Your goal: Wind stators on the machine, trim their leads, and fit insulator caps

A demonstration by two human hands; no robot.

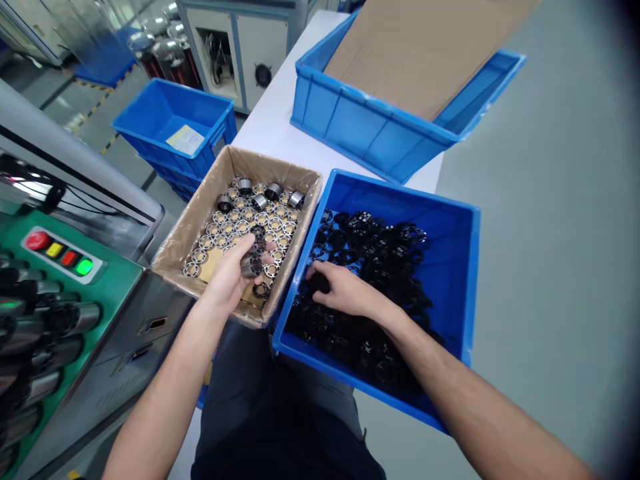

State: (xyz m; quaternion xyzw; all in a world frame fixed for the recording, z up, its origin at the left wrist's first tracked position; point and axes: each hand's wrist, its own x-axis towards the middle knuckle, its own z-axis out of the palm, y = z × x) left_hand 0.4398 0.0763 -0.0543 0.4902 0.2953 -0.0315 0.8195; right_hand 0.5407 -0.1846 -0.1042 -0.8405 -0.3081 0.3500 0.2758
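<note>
My left hand (pixel 231 272) hovers over a cardboard box (pixel 186 235) lined with plastic and grips a small stack of metal rings (pixel 251 264). Rows of flat silver rings (pixel 250 223) cover the box's floor, with a few taller metal cylinders (pixel 259 195) at its far end. My right hand (pixel 341 288) reaches into a blue bin (pixel 453 267) and its curled fingers rest on a heap of black ring parts (pixel 380 267); what they grip is hidden.
A second blue bin (pixel 370 127) covered by a cardboard sheet (pixel 425 47) stands at the far end of the white table. Stacked blue bins (pixel 173 130) stand on the floor at left. A green control panel (pixel 60 253) with coloured buttons and metal cylinders (pixel 35 333) lies at left.
</note>
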